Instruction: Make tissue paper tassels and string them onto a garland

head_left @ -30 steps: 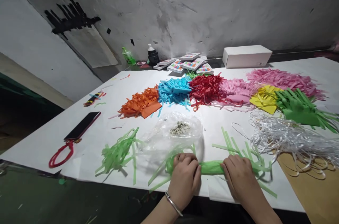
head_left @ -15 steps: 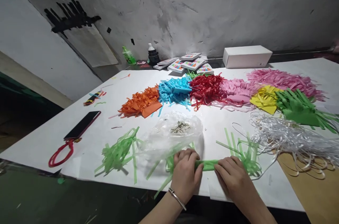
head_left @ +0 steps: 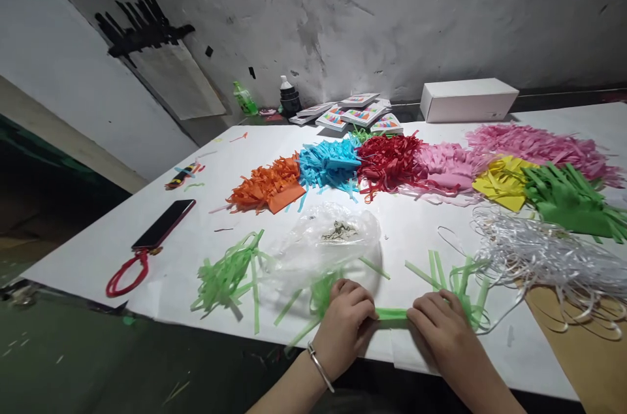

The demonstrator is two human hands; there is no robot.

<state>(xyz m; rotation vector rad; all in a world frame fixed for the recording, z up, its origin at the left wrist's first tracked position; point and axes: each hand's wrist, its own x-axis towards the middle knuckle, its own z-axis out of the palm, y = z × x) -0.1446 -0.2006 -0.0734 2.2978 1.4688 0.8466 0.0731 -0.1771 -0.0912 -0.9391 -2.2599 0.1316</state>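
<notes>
Pressing down near the front edge of the bench (head_left: 88, 251), the left hand (head_left: 345, 326) and right hand (head_left: 441, 329) each close their grip on one end of a tight roll of green paper (head_left: 392, 314), whose cut fringes splay out past both fists. Judging by its thinness, the roll looks almost fully wound, with only its loose strips left to handle. One finished-looking green tassel (head_left: 228, 270) lies left of it beside a clear plastic bag (head_left: 333, 241), while stacks of fringed paper, orange (head_left: 267, 185) through dark green (head_left: 568, 198), wait toward the far edge.
</notes>
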